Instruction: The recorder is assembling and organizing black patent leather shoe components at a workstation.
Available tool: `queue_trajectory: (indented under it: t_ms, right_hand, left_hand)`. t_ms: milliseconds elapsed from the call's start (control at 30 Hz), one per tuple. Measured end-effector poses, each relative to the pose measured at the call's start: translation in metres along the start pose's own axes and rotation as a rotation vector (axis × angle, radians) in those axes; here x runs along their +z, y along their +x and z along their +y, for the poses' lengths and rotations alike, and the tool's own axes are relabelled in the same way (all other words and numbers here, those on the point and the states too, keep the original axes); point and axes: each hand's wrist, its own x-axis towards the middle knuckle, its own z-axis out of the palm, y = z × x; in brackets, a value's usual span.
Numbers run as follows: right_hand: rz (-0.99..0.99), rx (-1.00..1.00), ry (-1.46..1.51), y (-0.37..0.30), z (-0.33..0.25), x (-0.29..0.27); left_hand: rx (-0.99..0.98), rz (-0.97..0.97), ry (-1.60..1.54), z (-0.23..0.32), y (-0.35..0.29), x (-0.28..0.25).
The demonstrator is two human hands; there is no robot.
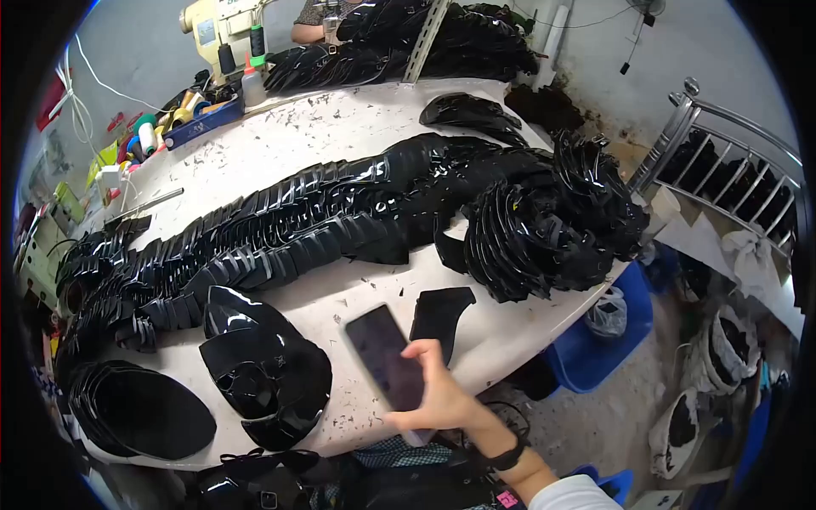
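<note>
My right hand [440,398] comes in from the lower right, with a black band [508,450] round the wrist. Its fingers and thumb grip the edges of a smartphone [384,353] with a dark screen, over the table's near edge. Just beyond the phone lies a flat black cut piece [440,316]. Left of it is a small pile of glossy black curved pieces [268,374]. Farther left sits a stack of black oval pieces [144,412]. My left hand is out of view.
Long overlapping rows of black pieces [289,204] cross the white table [280,136] to a large heap [552,229]. A sewing machine [204,38] and a blue tray of thread spools [204,123] stand behind. A blue tub [586,357] and sacks [676,438] are at the right.
</note>
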Motion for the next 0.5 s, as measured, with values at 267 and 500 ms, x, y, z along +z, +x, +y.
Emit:
queue_trajectory:
  t_ms: [267, 500]
  right_hand:
    - [0.171, 0.202, -0.415, -0.058, 0.006, -0.108]
    - [0.135, 0.248, -0.869, -0.035, 0.029, -0.098]
  left_hand:
    - [0.016, -0.022, -0.028, 0.023, -0.008, 0.016]
    - [0.421, -0.491, 0.302, -0.072, 0.008, -0.076]
